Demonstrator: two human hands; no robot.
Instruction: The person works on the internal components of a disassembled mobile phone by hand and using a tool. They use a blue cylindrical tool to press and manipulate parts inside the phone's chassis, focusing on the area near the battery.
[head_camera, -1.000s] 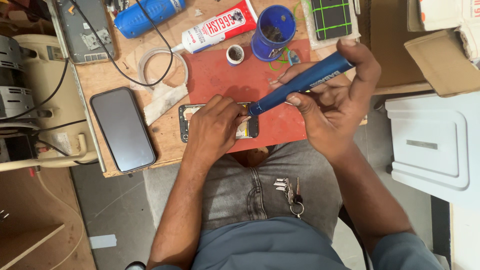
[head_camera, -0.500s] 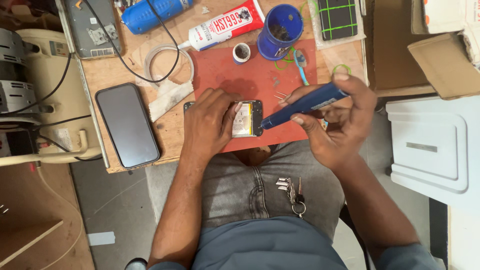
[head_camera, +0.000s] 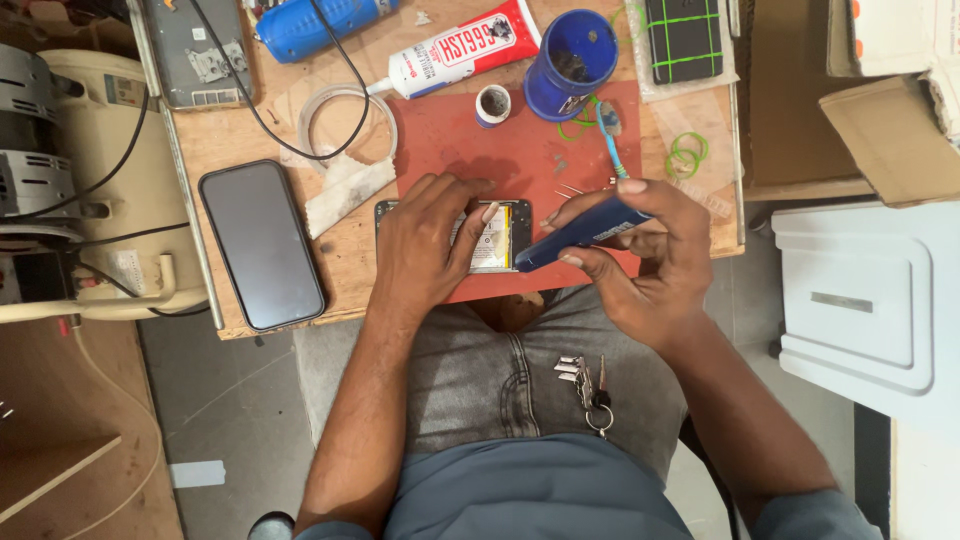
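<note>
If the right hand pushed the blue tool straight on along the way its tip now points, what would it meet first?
Most likely the opened phone under the left hand. The right hand aims the blue tool down-left, its tip at the phone's edge; whether they touch is unclear.

Two phones (head_camera: 262, 245) (head_camera: 497, 238), one glue tube (head_camera: 460, 47)

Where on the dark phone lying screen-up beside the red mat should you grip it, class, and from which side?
Grip the phone across its two long edges, coming from above. It lies flat on the wooden table with bare wood along both long sides, so fingers can close on the thin edges.
</note>
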